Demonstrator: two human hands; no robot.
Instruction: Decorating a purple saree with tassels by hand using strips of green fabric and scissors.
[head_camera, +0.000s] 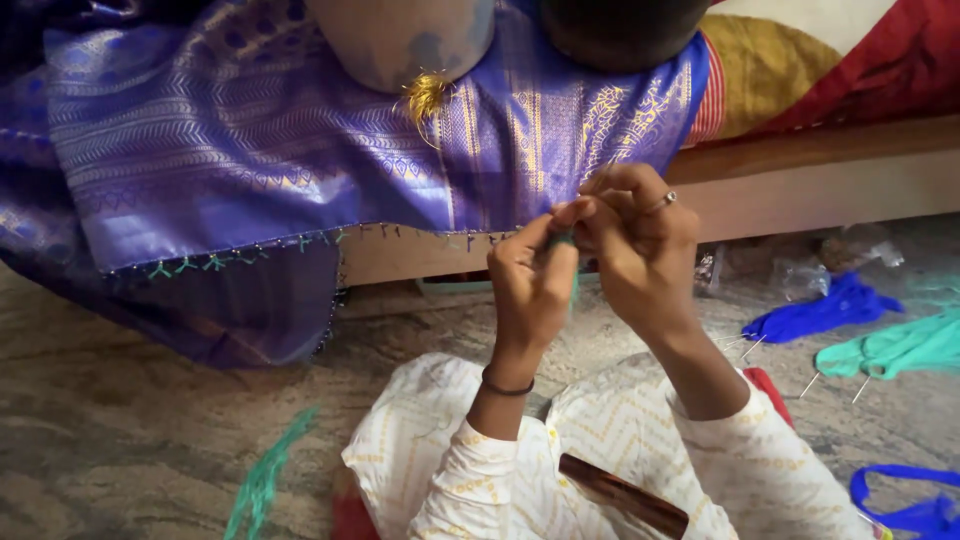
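A purple silk cloth (250, 140) with gold woven patterns hangs over a wooden ledge, its lower hem edged with small green and purple thread knots (215, 262). My left hand (533, 280) and my right hand (635, 235) meet at the hem's right end. Both pinch the cloth edge and a bit of green thread (566, 240) between fingertips. A ring sits on my right hand and a dark band circles my left wrist. Whether a needle is held is hidden by the fingers.
Blue thread bundle (820, 312) and green thread bundle (900, 345) lie on the floor at right, with more blue thread (910, 505) at the lower right. A green strand (265, 480) lies at lower left. The wooden ledge (800, 185) runs behind. A dark stick (620, 495) rests on my lap.
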